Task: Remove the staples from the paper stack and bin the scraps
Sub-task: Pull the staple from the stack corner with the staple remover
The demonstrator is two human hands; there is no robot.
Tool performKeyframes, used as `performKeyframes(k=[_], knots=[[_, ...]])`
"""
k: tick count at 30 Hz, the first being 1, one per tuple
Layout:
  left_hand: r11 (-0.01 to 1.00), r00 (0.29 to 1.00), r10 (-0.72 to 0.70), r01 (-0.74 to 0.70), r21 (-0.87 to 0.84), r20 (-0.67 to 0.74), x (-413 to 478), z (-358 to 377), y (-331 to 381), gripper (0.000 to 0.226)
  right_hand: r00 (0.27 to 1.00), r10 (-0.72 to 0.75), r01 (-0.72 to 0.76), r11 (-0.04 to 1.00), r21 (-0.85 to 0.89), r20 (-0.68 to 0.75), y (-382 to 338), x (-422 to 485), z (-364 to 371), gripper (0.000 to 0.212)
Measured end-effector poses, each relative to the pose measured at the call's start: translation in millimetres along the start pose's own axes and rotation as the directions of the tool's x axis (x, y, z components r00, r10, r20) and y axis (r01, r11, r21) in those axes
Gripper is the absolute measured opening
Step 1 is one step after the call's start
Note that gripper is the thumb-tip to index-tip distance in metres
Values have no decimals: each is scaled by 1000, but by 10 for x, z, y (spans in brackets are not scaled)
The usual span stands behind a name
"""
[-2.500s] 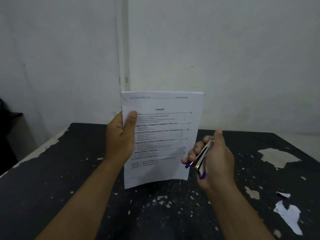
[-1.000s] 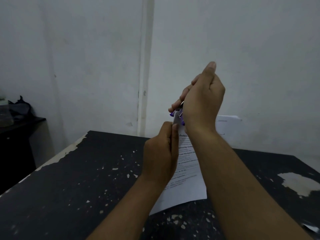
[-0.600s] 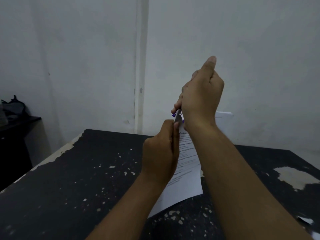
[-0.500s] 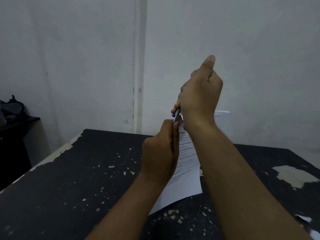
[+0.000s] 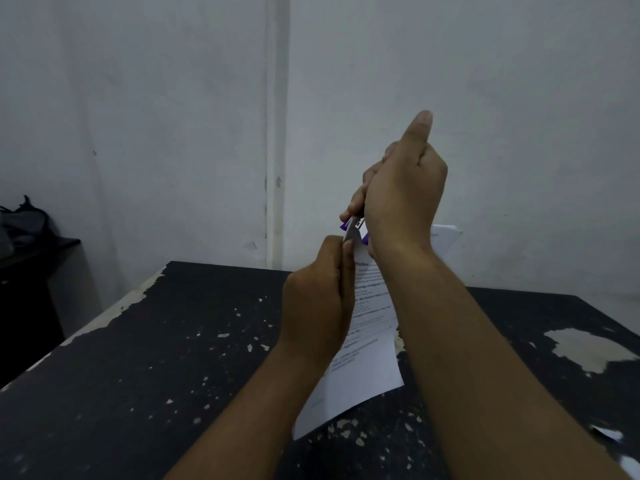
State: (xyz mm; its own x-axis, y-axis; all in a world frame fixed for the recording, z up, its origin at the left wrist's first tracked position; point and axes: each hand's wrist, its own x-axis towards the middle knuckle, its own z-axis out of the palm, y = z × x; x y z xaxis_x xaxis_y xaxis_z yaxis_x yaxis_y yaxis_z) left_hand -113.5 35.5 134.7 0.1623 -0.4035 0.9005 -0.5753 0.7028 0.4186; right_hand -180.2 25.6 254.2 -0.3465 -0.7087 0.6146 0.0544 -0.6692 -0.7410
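Note:
My left hand (image 5: 317,299) grips the left edge of a printed white paper stack (image 5: 360,348) and holds it upright above the black table (image 5: 138,358). My right hand (image 5: 401,192) is curled round a metal staple remover with purple tips (image 5: 354,230). The tool's tip sits at the stack's top left corner, just above my left thumb. The staple itself is hidden behind my hands. My right forearm covers much of the page.
The black tabletop has chipped paint and pale flakes. Torn white paper scraps (image 5: 609,436) lie at the table's right front edge. A dark side surface with a bag (image 5: 24,220) stands at the far left. White walls close off the back.
Since 2.5 s ago my right hand rose from beside the stack and brought the staple remover to its top left corner. In the last second both hands have barely moved.

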Motion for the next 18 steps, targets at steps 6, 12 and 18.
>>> performKeyframes(k=[6,12,18], knots=[[998,999,29,-30,50,15,-15,16,-32,72,999,-30,28,997,-71,-22,70,43,-11,58],[996,1000,4,-4,84,1,-53,-11,-102,70,936,-326,353,877,-325,136,134,60,-112,30],[988,998,54,-51,145,-17,-83,9,-128,38,886,-444,454,767,-454,136,230,120,-196,29]])
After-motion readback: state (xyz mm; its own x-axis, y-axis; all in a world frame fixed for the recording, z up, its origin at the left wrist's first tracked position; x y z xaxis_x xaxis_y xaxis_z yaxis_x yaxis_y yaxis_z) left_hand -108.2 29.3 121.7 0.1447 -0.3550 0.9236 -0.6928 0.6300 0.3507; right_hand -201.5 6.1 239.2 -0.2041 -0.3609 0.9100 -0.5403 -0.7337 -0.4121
